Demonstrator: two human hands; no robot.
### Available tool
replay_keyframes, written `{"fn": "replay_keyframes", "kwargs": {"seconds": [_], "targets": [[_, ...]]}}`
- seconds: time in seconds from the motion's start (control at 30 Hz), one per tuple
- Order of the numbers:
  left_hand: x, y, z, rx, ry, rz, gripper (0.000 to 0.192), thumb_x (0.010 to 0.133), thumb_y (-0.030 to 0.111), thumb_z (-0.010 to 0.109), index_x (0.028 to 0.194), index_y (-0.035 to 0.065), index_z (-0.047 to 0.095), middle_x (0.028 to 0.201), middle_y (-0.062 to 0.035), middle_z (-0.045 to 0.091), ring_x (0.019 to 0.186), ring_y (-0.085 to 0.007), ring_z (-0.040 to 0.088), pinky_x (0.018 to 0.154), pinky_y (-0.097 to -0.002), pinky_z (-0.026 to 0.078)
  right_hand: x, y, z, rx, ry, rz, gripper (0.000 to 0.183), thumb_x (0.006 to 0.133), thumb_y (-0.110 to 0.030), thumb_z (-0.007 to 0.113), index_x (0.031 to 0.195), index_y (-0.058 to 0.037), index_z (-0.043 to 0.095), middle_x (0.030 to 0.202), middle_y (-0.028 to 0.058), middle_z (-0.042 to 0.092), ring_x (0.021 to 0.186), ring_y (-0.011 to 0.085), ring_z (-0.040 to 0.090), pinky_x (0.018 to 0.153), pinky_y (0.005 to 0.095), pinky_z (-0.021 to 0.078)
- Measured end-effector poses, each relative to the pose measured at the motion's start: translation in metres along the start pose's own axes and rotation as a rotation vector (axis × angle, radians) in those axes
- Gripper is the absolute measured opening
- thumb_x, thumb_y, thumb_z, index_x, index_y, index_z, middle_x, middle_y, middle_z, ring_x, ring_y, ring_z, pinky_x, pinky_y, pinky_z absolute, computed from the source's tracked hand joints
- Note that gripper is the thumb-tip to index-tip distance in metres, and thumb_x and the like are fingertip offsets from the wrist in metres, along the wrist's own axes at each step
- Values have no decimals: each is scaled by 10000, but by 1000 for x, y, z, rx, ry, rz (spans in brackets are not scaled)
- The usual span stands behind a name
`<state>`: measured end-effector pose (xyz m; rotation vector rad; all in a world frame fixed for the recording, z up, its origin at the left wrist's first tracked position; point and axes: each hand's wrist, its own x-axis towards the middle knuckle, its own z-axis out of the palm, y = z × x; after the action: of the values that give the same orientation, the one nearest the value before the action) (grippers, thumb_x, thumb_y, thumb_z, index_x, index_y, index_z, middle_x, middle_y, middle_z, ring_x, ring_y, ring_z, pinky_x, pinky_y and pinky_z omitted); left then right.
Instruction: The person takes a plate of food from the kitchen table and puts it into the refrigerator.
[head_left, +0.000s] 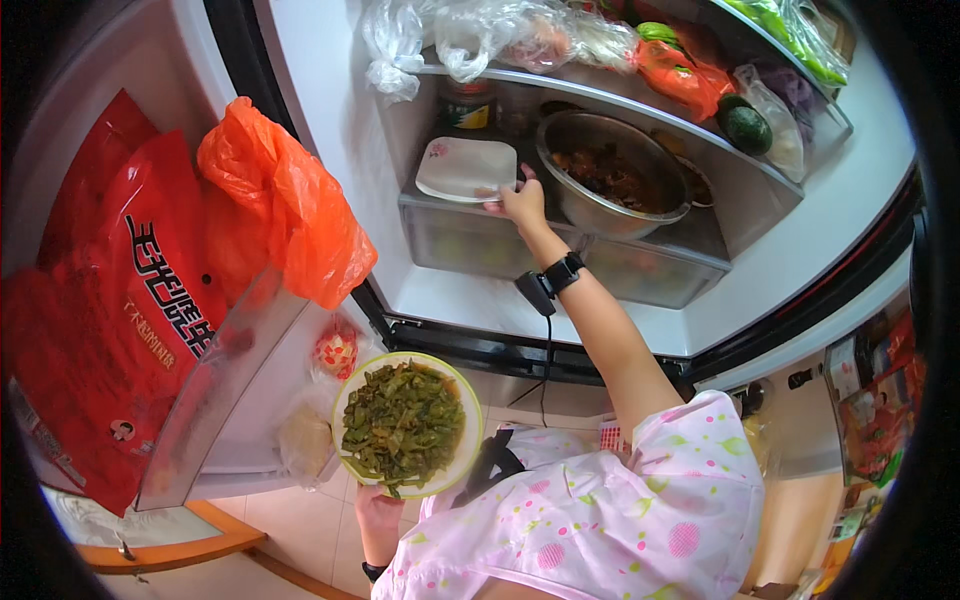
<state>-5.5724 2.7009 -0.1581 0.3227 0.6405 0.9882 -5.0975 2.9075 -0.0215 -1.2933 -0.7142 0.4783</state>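
Observation:
My left hand (379, 511) holds a round plate of cooked green vegetables (405, 427) by its near rim, with most of the fingers hidden under it. Inside the open refrigerator, my right hand (523, 196) touches the right front corner of a white rectangular dish (466, 171). That dish rests on the lower glass shelf; whether my fingers grip it I cannot tell. Just right of my hand stands a large metal bowl (592, 214) with dark cooked food in it. A jar with a red lid (468, 105) stands behind the dish.
Plastic bags (480, 37) and a dark green avocado-like item (745, 125) sit on the shelf above. Clear drawers (480, 238) lie below the dish. Left, the open door holds red packages (142, 300) and an orange plastic bag (285, 202). Another open door (802, 382) stands at right.

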Motion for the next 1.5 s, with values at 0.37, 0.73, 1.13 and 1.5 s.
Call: {"fn": "replay_keyframes", "kwargs": {"seconds": [0.37,0.73,1.13,1.5], "targets": [[7,10,1,13,-31,-81,658,708,67,525,1361,116,462,1315,-76,546,1189,-282,538,953,-479,486,-1,17,-20,58,104,-49,329,835,49,521,1124,179,434,923,235,656,613,262,697,487,296,588],[10,13,8,113,-53,-85,559,744,156,548,1301,109,540,1244,-53,617,1117,-244,595,942,-430,496,-124,-43,-74,10,-160,1,476,872,55,497,1345,60,452,1147,190,607,736,200,691,525,247,582],[21,28,-22,51,-74,-190,650,727,120,546,1372,105,473,1319,-87,555,1183,-288,545,967,-493,469,-283,-91,-245,-119,267,290,576,809,51,443,1385,51,428,1114,122,633,735,157,663,592,227,583],[11,29,12,112,-63,-145,542,760,161,569,1297,94,543,1254,-84,609,1103,-268,602,916,-444,520,-211,-95,-357,-262,598,189,482,854,28,427,1330,83,476,1071,154,649,783,184,681,589,223,578]]}}
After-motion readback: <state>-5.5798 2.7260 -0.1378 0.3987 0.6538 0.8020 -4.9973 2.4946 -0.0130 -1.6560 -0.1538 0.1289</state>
